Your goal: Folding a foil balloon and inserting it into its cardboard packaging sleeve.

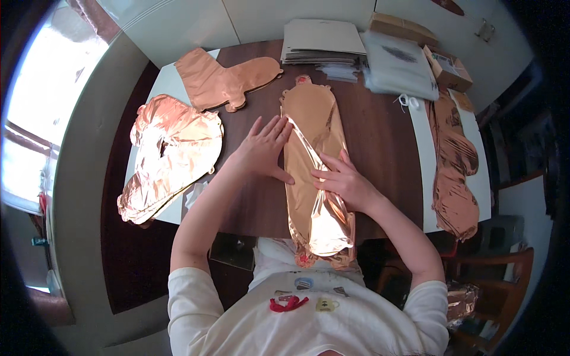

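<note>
A long rose-gold foil balloon (306,118), deflated and flat, lies lengthwise on the table in front of me. Its near end hangs over the front edge, and a shiny crumpled fold runs along its right side. My left hand (265,145) rests with fingers stretched out on the balloon's left edge, the thumb spread toward its middle. On the fold lies my right hand (344,183), its fingers extended and slightly bent across the foil. Whether any foil is pinched under the right palm is hidden.
Flat foil balloons lie at the left: a shiny one (172,160) and a matte one (222,77). Another balloon (454,166) covers the right side. Along the back are stacked cardboard sheets (323,41), a clear plastic bag pile (398,65), a small box (448,66) and white ribbon rolls (408,101).
</note>
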A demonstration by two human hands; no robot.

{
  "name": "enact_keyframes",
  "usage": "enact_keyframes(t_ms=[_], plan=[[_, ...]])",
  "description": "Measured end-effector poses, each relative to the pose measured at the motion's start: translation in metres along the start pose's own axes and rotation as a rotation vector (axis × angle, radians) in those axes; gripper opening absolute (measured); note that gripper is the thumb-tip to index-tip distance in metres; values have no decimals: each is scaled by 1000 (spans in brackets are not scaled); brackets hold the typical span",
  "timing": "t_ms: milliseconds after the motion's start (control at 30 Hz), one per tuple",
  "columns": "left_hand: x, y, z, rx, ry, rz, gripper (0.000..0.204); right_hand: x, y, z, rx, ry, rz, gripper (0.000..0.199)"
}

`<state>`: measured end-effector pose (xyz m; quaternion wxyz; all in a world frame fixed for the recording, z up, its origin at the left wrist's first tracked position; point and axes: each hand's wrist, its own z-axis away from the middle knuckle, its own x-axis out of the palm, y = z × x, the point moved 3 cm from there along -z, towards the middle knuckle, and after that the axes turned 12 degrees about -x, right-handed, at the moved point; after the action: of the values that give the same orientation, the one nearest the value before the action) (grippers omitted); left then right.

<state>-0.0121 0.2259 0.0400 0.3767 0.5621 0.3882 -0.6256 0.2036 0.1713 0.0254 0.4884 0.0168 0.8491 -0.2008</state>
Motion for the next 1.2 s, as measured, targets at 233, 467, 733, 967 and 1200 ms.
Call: enact_keyframes(t_ms=[233, 467, 733, 967, 1200], plan=[[2, -15, -28, -67, -66, 7, 134, 1, 6, 5, -25, -28, -4, 27], [5, -19, -25, -49, -56, 28, 134, -37, -13, 10, -35, -352, -27, 31], [7, -18, -28, -55, -61, 10, 133, 10, -19, -44, -143, -297, 51, 42], [4, -19, -25, -72, -77, 20, 133, 33, -37, -31, -222, -314, 163, 44], [6, -23, -31, -89, -61, 10, 130, 31, -61, -20, -197, -352, 94, 42]])
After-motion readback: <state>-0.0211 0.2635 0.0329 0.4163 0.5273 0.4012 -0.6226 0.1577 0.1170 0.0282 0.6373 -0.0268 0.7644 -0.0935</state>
